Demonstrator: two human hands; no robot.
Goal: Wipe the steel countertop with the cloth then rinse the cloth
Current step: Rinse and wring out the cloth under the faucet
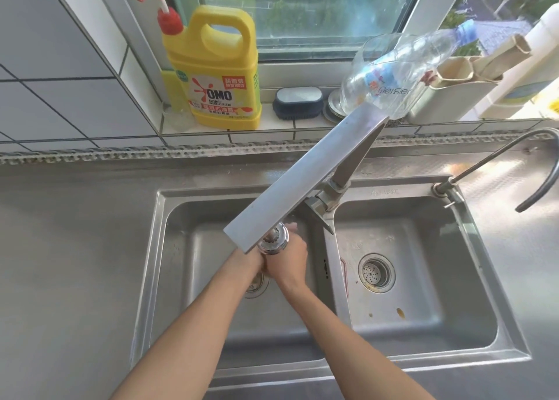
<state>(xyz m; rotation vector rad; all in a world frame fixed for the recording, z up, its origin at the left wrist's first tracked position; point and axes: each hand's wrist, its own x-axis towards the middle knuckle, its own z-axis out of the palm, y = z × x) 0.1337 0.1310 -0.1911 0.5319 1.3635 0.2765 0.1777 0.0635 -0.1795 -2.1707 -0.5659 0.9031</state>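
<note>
Both hands [281, 263] meet under the faucet [290, 187] over the left basin [181, 248] of a double sink. Behind, a detergent jug [214, 72] stands on the sill, left of a brush [298, 103].

Faucet spout [302, 184] hides left hand [254, 259] fingers & any cloth; grip unclear.

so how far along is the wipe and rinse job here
Wiping looks finished: nothing lies on the steel countertop, and both hands are over the left sink basin. In hand: the left hand and right hand are pressed together under the faucet head, apparently rinsing. The cloth is hidden, so how much rinsing remains is unclear.
</note>
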